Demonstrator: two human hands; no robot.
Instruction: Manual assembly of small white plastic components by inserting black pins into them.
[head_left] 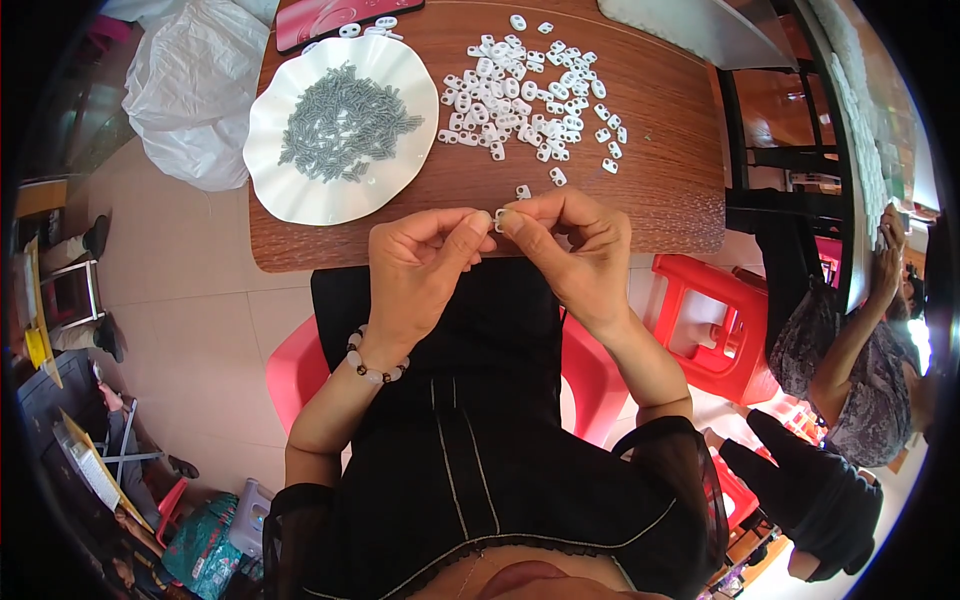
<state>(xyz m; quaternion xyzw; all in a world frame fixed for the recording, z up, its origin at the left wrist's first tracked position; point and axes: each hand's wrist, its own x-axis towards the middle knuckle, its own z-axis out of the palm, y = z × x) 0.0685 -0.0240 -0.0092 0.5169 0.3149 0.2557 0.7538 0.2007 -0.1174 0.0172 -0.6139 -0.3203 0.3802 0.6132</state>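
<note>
Over the near edge of the table, my left hand (422, 262) and my right hand (578, 252) meet fingertip to fingertip. Between the right thumb and forefinger is a small white plastic piece with holes (499, 218), partly covered by the fingers. The left thumb and forefinger are pinched together right beside it; whatever they hold is too small to make out. Ahead on the left, a wavy-rimmed white plate (268, 165) bears a heap of small grey springs (345, 125). Many similar white two-holed pieces (510, 95) lie in a loose pile ahead on the right.
The brown wooden table (660, 170) also carries a pink box (335, 18) at the far left. A white plastic bag (190, 100) is left of it. Red stools (715, 320) stand at the right, where another person (850, 370) works. More people are at the left edge.
</note>
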